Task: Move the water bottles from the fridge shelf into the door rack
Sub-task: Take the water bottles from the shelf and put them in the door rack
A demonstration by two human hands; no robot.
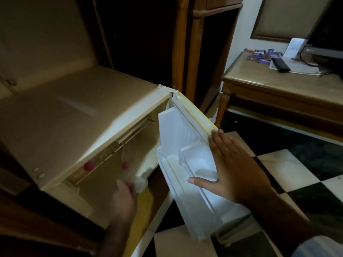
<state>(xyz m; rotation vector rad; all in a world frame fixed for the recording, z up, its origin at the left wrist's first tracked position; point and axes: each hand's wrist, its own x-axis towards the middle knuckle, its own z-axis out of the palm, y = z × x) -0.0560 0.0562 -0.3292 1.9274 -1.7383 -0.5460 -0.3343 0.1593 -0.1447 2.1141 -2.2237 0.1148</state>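
Observation:
The small fridge (78,115) stands open, its white door (193,115) swung out to the right. Two pink-capped water bottles (89,166) (126,165) stand on the dim shelf inside. A third clear bottle (142,182) with a pink cap lies tilted at the shelf's front. My left hand (123,198), blurred, is at that bottle's cap end; whether it grips it is unclear. My right hand (230,167) rests flat on the door's outer edge, fingers straight, thumb over the door rack (178,184), in which I see no bottle.
A wooden cabinet (193,52) rises behind the fridge. At the right a wooden table (278,86) carries snack packets, papers and a remote. The floor below has black and white tiles (289,167).

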